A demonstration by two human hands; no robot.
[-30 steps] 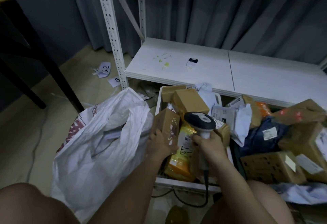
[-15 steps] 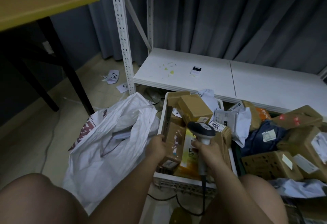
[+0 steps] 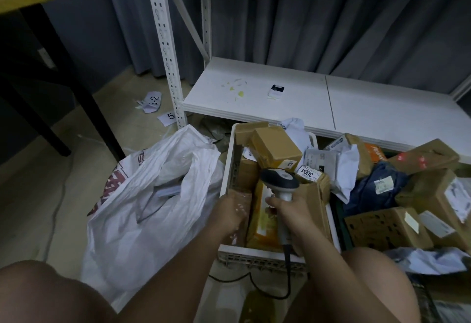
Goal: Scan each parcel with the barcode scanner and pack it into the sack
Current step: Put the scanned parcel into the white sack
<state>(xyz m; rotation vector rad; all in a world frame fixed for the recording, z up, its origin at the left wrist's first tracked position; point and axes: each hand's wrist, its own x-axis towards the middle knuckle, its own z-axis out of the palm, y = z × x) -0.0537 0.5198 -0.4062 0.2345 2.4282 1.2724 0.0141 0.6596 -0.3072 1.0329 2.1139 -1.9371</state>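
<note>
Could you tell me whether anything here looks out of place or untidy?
Yes: two numbered paper slips lie loose on the floor beside the rack post, and yellowish flecks are scattered on the white shelf.

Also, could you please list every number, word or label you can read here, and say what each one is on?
"3004": white label on a cardboard parcel in the white crate.
"07": sticker on the brown box beside it.
"5": paper slip on the floor.
"-2": crumpled paper on the floor; first character unclear.
Red print on the white sack: not readable.
Other parcel labels: too blurred.
</note>
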